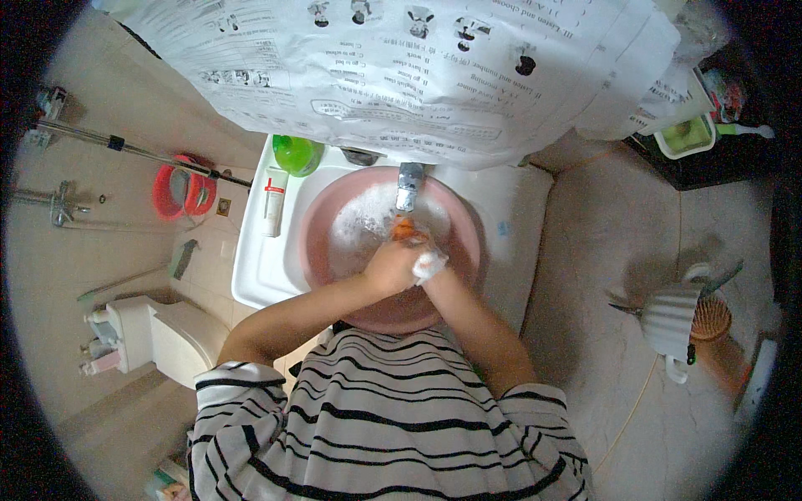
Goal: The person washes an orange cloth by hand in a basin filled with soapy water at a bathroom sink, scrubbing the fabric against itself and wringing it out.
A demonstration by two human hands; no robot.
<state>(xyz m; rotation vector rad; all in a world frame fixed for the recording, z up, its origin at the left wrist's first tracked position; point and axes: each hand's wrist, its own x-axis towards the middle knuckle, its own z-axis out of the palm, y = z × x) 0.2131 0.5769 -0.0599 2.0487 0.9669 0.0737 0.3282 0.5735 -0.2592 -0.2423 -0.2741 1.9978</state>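
Both my hands are pressed together over a pink plastic basin (305, 250) that sits in a white sink. My left hand (391, 262) is wrapped around a wet bundle, seemingly cloth. An orange part of the bundle (403, 228) shows beyond the fingers, and a white, sudsy lump (429, 265) sticks out between the hands. My right hand (432, 244) grips the same bundle from the right, its fingers largely hidden. Foam (363, 216) floats on the water in the basin. Just beyond the hands, a chrome faucet (407, 186) reaches over the basin.
On the white sink ledge (249, 275) stand a green bottle (297, 154) and a white tube (274, 203). Printed paper sheets (401, 75) cover the wall area ahead. A toilet (182, 338) is at left; a wall-mounted white holder (670, 319) with a brush is at right.
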